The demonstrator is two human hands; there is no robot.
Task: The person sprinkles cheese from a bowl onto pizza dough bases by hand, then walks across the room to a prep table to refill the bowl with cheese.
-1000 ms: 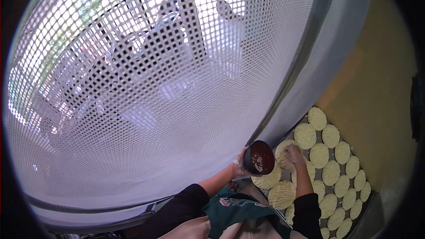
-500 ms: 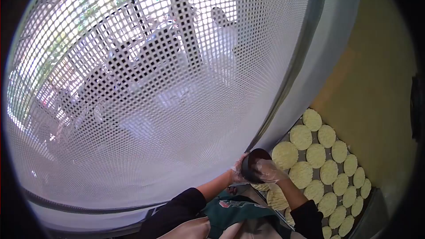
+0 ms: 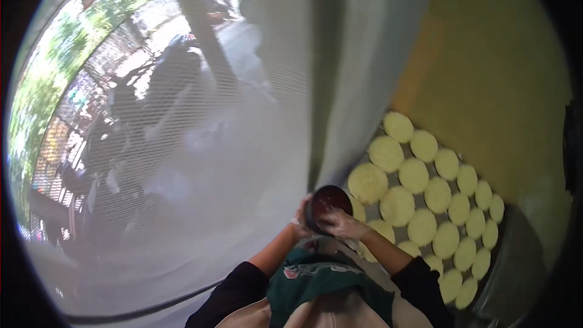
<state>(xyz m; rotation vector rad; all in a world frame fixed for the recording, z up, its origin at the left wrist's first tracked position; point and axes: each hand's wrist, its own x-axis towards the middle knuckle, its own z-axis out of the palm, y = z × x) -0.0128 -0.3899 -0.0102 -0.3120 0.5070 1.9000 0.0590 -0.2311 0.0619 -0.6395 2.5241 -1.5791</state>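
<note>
My left hand (image 3: 300,217), in a clear plastic glove, is closed on the left side of a round dark bowl (image 3: 331,197), tilted so that its reddish-brown inside shows. My right hand (image 3: 344,225), also in a clear glove, reaches over the bowl's rim with its fingertips inside. Those fingers are blurred, so whether they hold anything cannot be made out. Just right of the bowl lie several flat, round, pale-yellow dough discs (image 3: 398,205) in rows on a dark tray (image 3: 395,187).
A white mesh curtain (image 3: 243,164) hangs on the left, with motorbikes and greenery visible through it. Beyond the discs is a yellowish-tan surface (image 3: 486,103). A grey panel (image 3: 513,261) borders the discs at lower right. A green apron (image 3: 328,279) covers my front.
My view has turned, so the tray and discs appear further left and higher. Both hands and the bowl also appear further left and slightly higher. The left hand keeps its hold on the bowl.
</note>
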